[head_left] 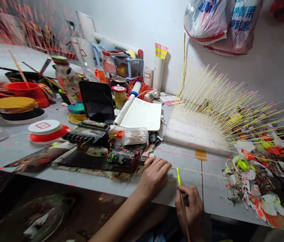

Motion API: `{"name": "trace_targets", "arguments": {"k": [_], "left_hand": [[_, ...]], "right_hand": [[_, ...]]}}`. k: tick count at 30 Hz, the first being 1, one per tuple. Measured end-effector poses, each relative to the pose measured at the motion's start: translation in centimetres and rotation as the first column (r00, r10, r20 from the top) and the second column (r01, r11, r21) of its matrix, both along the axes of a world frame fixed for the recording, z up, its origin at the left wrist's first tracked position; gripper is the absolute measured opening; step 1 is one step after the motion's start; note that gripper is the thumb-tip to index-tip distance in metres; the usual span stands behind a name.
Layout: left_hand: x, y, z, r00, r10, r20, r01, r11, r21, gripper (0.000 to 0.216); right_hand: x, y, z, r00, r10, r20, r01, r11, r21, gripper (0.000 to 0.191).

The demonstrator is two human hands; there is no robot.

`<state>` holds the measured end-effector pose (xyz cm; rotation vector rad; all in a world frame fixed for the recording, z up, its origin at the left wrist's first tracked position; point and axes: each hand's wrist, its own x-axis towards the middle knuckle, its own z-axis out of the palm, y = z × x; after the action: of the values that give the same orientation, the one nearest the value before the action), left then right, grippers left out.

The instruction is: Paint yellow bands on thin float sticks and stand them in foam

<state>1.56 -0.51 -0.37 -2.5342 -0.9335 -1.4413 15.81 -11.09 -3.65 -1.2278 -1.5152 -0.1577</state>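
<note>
My left hand (154, 176) rests on the grey table (18, 148) near its front edge, fingers curled around a small roll of clear tape (172, 175). My right hand (191, 206) is closed on a thin brush (182, 198) with a yellow-green tip that points up toward the tape roll. A thin yellow stick (197, 172) runs from the tape toward the right. Behind it a white foam block (194, 136) holds several yellow-tipped sticks (227, 101) fanned upward.
An open notebook (142, 114), a dark tablet (97, 101), a cotton swab box (135, 136), paint tubs (28, 92), tape reels (47, 131) and jars crowd the back left. Paint-stained paper and small cups (242, 164) lie right. Plastic bags (222, 23) hang on the wall.
</note>
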Motion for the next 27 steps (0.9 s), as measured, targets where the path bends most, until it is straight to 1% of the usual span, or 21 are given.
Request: {"name": "trace_targets", "arguments": {"k": [7,12,18,21,25,27], "left_hand": [[0.2,-0.1,-0.1,1.0,-0.005,0.029,0.004,1.0,0.018,0.021],[0.1,-0.1,-0.2,0.999,-0.009,0.044,0.009,1.0,0.009,0.02],[0.1,-0.2,-0.1,1.0,-0.003,0.02,0.003,1.0,-0.003,0.021],[0.1,-0.2,0.0,1.0,0.002,0.009,-0.002,1.0,-0.012,0.022],[0.0,-0.2,0.1,1.0,0.005,0.014,-0.005,1.0,0.0,0.023],[-0.2,-0.2,0.1,1.0,0.021,0.009,-0.021,1.0,-0.005,0.024]], "right_hand": [[0.0,0.3,-0.4,0.999,-0.03,0.016,0.031,0.999,-0.016,0.012],[0.0,0.1,-0.1,0.998,-0.064,0.017,0.064,0.998,-0.025,0.01],[0.1,-0.3,0.1,0.996,-0.085,0.012,0.086,0.995,-0.047,0.009],[0.1,-0.6,0.1,0.998,-0.055,-0.018,0.054,0.998,-0.024,0.01],[-0.1,-0.8,0.1,0.998,0.061,-0.017,-0.061,0.998,0.009,0.02],[-0.4,-0.8,0.1,0.995,0.095,-0.005,-0.095,0.995,0.012,0.022]]}}
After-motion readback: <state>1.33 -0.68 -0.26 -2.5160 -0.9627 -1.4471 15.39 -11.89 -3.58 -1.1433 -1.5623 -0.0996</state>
